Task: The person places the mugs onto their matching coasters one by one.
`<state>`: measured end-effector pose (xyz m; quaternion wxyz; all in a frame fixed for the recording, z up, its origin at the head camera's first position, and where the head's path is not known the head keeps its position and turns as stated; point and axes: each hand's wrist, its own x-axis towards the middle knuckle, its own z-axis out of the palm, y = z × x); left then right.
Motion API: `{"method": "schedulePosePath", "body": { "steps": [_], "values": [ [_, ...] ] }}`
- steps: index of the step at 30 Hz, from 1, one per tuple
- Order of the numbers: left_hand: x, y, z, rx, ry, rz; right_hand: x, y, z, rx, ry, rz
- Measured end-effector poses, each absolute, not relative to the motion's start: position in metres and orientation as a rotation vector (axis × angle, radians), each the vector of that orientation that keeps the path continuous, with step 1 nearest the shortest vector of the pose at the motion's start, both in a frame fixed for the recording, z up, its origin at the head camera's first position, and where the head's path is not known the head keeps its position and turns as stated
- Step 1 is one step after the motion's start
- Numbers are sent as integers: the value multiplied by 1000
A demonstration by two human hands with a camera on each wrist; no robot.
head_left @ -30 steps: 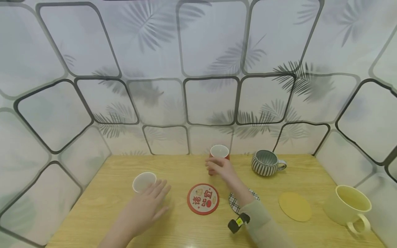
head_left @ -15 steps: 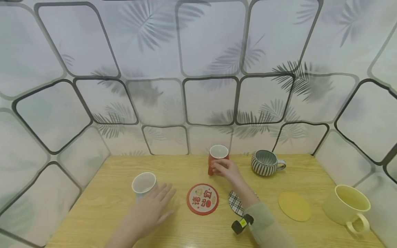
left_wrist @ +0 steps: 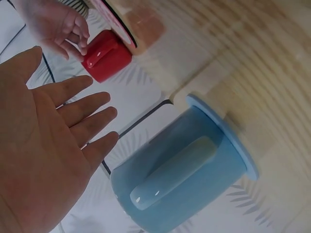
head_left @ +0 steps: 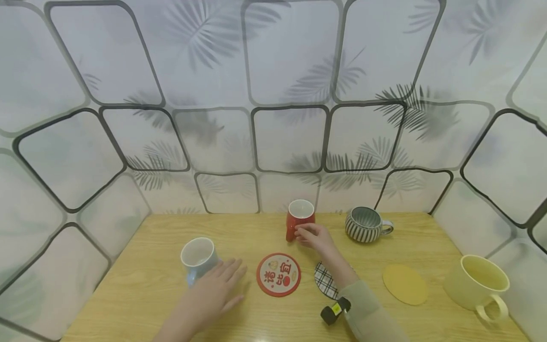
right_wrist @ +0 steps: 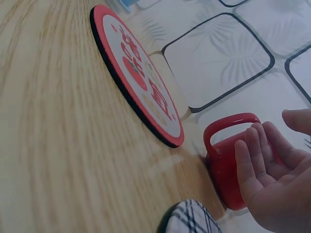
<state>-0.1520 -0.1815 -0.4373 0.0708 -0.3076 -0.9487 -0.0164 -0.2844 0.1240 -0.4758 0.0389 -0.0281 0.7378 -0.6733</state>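
Note:
My left hand point(head_left: 211, 297) is spread above the table, palm down, just right of a light blue mug point(head_left: 208, 259). In the left wrist view a gap shows between its straight fingers and the mug point(left_wrist: 187, 167), which stands on a light blue coaster point(left_wrist: 226, 133). My right hand point(head_left: 318, 242) is beside the red mug point(head_left: 295, 223), fingers loosely bent and holding nothing. In the right wrist view these fingers overlap the red mug's body point(right_wrist: 226, 177); whether they touch it I cannot tell. The mug's handle point(right_wrist: 231, 119) is free of them.
Nearer than the red mug lies a red-rimmed round coaster point(head_left: 278, 274). A plaid coaster point(head_left: 325, 281) is partly under my right forearm. Farther right are a striped grey cup point(head_left: 363, 228), a yellow coaster point(head_left: 405, 284) and a yellow mug point(head_left: 474, 285). Patterned walls point(head_left: 290, 142) enclose the table.
My left hand has shifted right and slightly nearer, away from the blue mug, uncovering its handle. The right hand has drawn right and down from the red mug, showing more of it.

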Motion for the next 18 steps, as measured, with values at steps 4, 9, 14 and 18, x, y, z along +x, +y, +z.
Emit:
{"method": "schedulePosePath", "body": {
  "steps": [4,9,14,18],
  "values": [
    [-152,-181,-440,-934,-2871,-75,-285,125,-478,-39,2250,-2066],
    [-155,-181,-450,-947,-2871,-78,-288,126,-484,39,2259,-2059],
    [-159,-180,-459,-962,-2863,-85,-289,127,-488,39,2249,-2069],
    [-161,-180,-461,-966,-2867,-105,-289,128,-489,23,2225,-2075]
  ]
}}
